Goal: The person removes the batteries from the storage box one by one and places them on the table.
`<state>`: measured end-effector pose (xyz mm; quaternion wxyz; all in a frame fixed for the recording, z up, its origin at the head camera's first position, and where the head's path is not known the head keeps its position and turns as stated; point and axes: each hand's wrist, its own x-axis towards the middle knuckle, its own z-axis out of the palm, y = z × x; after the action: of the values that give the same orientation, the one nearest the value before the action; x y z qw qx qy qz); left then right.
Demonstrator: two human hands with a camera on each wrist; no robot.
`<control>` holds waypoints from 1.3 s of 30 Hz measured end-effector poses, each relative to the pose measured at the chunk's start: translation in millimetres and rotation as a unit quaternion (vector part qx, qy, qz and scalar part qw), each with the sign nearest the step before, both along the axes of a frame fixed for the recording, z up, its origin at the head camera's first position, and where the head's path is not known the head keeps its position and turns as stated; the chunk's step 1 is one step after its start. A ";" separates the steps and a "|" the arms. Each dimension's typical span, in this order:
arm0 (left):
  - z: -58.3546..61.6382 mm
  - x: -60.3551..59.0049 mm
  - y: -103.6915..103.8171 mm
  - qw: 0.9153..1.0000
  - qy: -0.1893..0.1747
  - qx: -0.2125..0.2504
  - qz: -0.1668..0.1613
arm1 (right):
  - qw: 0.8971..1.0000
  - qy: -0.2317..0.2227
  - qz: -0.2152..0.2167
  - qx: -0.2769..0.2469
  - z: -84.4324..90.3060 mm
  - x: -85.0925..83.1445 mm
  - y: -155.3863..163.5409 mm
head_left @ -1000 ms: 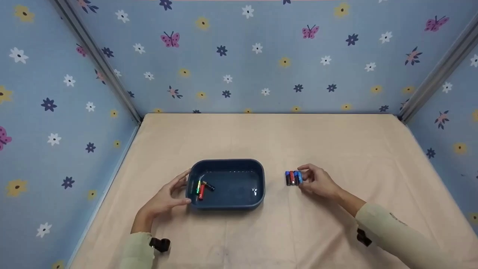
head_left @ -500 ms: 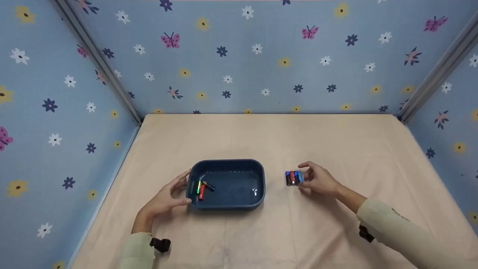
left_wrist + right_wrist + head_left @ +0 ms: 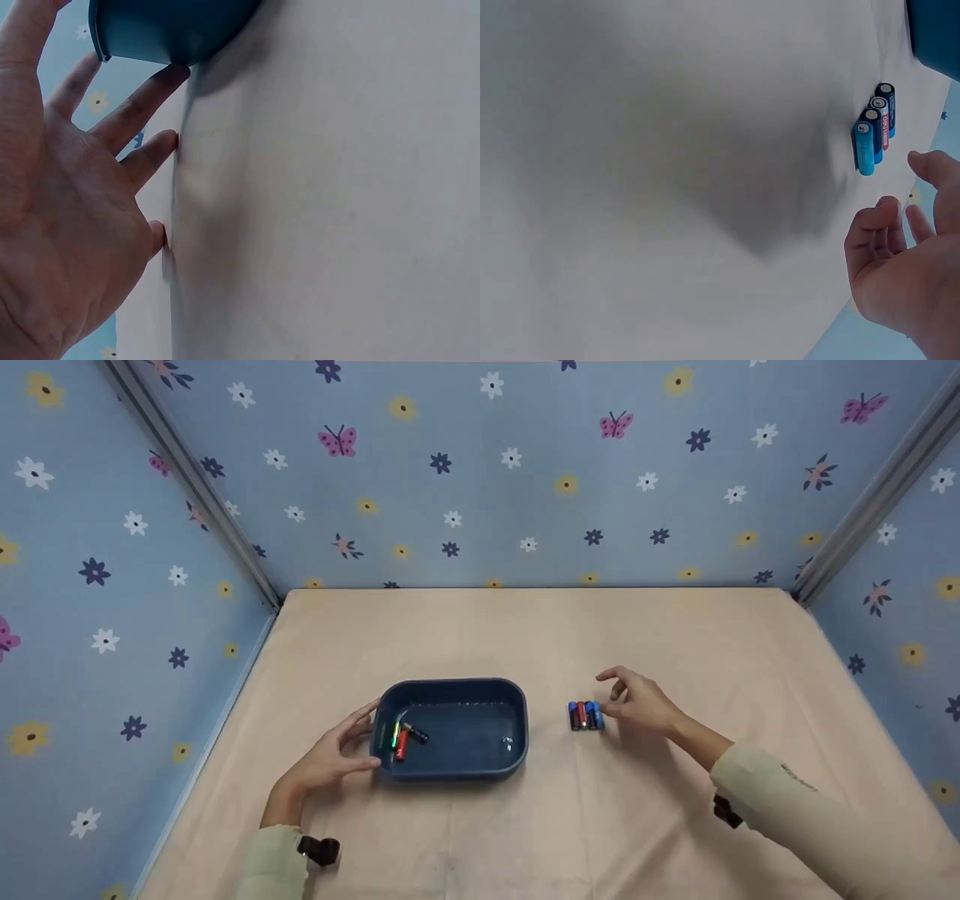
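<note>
My left hand (image 3: 328, 757) spreads along the left end of a dark blue rectangular tub (image 3: 450, 771), thumb and fingertips touching its outer wall. The left wrist view shows those fingers (image 3: 142, 105) stretched out below the tub (image 3: 172, 30). Inside the tub's left end lie a green battery (image 3: 396, 735), a red battery (image 3: 402, 745) and a black battery (image 3: 417, 733). To the tub's right, several batteries (image 3: 585, 715) lie side by side in a row. My right hand (image 3: 643, 706) hovers just right of the row, holding nothing. Its bent fingers are apart from the batteries (image 3: 864, 150) in the right wrist view.
A cream cloth (image 3: 510, 637) with some creases covers the table. Blue flowered panels (image 3: 487, 472) rise behind and at both sides, joined by grey corner posts (image 3: 191, 472). Black wrist cameras (image 3: 319, 850) sit on the sleeves.
My right hand has lifted and drawn away from the right end of the battery row. The left hand keeps its place on the tub. The head view has shifted slightly.
</note>
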<state>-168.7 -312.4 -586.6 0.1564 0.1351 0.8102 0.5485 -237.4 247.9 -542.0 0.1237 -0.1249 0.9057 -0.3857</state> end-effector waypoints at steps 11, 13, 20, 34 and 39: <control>-1.2 0.5 -2.9 1.000 -0.006 -0.009 0.012 | 0.993 0.027 0.074 0.085 2.2 -25.1 -26.6; -1.1 0.5 -2.8 1.000 -0.003 -0.011 0.012 | 0.992 0.030 0.080 0.093 3.0 -27.5 -32.5; -1.6 2.7 -2.6 0.999 -0.005 -0.025 0.019 | 0.987 0.050 0.098 0.117 8.8 -34.9 -53.8; 1.1 0.2 0.8 1.000 -0.017 -0.009 0.017 | 0.979 0.065 0.172 0.092 37.8 -49.1 -91.9; 2.2 0.1 1.5 0.999 -0.020 -0.023 0.029 | 0.976 0.046 0.197 0.080 46.4 -52.7 -105.0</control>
<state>-168.5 -310.9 -584.4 0.1595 0.0969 0.8231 0.5363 -290.1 142.9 -495.6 0.1648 -0.3087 0.8959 -0.2737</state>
